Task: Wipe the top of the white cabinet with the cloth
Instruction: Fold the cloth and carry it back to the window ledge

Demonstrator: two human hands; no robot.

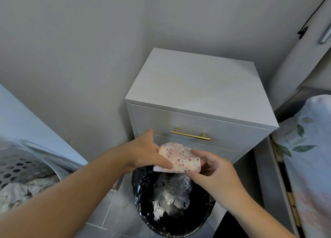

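Above a lined bin (172, 202), near white cabinet (193, 83): left hand (145, 153) and right hand (213, 171) pinching soft, light speckled cloth (179, 157) by opposite edges; likely floppy, easily bunched.

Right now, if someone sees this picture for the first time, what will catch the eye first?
First, both hands, left hand and right hand, holding a spotted cloth at the centre, above a black-lined bin. Behind stands the white cabinet with a gold handle; its top is bare.
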